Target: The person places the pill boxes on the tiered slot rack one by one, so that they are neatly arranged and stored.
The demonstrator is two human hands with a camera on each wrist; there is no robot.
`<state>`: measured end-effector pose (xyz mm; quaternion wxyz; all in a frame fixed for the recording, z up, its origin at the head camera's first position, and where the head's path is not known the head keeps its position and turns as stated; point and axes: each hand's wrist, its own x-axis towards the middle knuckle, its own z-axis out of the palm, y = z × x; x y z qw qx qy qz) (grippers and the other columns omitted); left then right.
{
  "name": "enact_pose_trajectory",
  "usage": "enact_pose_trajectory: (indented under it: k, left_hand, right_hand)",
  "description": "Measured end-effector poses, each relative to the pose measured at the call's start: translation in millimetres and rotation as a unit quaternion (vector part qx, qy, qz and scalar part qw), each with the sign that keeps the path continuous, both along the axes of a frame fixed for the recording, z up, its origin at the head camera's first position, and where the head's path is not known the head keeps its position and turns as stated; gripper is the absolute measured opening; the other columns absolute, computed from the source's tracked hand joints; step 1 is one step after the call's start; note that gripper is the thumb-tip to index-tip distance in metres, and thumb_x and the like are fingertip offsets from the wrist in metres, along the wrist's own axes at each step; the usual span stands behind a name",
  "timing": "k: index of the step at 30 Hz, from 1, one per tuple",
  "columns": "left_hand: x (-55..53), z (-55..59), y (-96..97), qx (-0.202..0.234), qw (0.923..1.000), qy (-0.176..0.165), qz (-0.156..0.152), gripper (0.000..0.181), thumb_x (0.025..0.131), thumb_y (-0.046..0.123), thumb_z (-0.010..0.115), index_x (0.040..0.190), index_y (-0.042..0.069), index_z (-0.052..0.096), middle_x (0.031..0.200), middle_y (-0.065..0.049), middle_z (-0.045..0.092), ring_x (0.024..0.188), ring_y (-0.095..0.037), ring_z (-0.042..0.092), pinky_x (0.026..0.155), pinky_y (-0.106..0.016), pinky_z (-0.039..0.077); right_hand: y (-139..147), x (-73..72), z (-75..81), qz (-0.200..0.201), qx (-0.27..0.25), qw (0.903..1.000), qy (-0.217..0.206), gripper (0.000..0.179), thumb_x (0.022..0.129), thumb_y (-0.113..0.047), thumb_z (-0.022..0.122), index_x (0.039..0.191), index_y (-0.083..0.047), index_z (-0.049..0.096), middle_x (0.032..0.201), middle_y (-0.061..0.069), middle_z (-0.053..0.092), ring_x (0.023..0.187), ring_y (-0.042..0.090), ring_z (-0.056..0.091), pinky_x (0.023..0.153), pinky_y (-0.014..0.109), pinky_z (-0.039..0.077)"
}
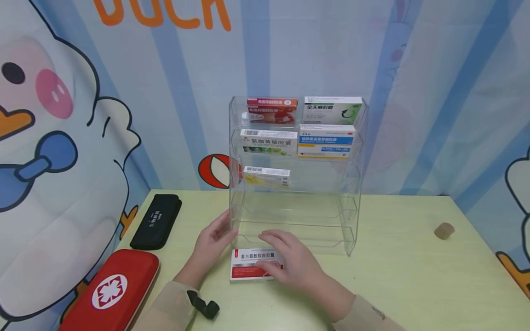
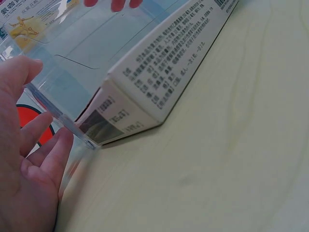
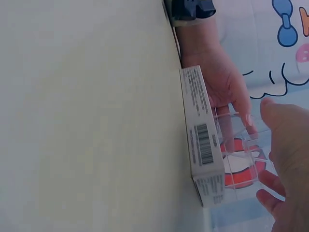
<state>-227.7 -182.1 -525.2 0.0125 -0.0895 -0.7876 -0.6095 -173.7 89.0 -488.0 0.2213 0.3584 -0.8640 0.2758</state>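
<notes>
A clear tiered display rack [image 1: 354, 220] stands on the table, with several medicine boxes in its upper three tiers. My left hand [image 1: 211, 243] is at the rack's lower left side, its fingers extended along the clear edge. On the table in front of the rack lies a white and red medicine box [image 1: 248, 272]; printed text and a barcode show on its side [image 3: 203, 144] in the right wrist view. Over that box's right part hovers my right hand [image 1: 296, 262], thumb and fingers spread and loosely bent, gripping nothing.
At the left are a black zipped case [image 1: 155, 223] and a red case [image 1: 136, 271] with a white emblem. A small brown cylinder [image 1: 444, 231] sits far right. A cartoon-printed curtain [image 1: 186, 92] hangs behind the table.
</notes>
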Motion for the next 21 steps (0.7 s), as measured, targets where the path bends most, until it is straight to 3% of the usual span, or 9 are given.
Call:
enact_pose_trajectory:
  k: [10,17,21]
  left_hand:
    - [-0.2,0.9,-1.3,0.005,1.0000,-0.004,0.001,0.068,0.107,0.021,0.074,0.169,0.024,0.046,0.172,-0.002,0.052,0.157,-0.030,0.054,0.122,-0.036,0.052]
    - [0.2,1.1,-0.3,0.005,0.9999,-0.011,0.004,0.068,0.107,0.020,0.074,0.169,0.023,0.046,0.172,-0.003,0.052,0.157,-0.030,0.054,0.123,-0.037,0.051]
    - [-0.2,0.4,0.0,0.004,0.9999,-0.012,0.005,0.068,0.107,0.020,0.074,0.169,0.024,0.046,0.172,-0.002,0.051,0.157,-0.029,0.054,0.123,-0.036,0.051]
  right_hand:
    - [-2,11.1,-17.7,-0.052,0.018,0.9985,0.000,0.047,0.091,-0.040,0.091,0.128,-0.015,0.076,0.123,0.001,0.073,0.114,0.019,0.068,0.100,0.035,0.064]
    - [-3,17.6,-22.2,-0.091,0.044,0.9939,-0.044,0.037,0.089,-0.036,0.092,0.117,-0.018,0.078,0.122,-0.002,0.074,0.113,0.018,0.067,0.101,0.038,0.062]
    - [-3,21.5,-18.8,-0.099,0.050,0.9901,-0.086,0.038,0.090,-0.038,0.091,0.120,-0.018,0.078,0.130,0.000,0.073,0.120,0.022,0.066,0.106,0.041,0.061]
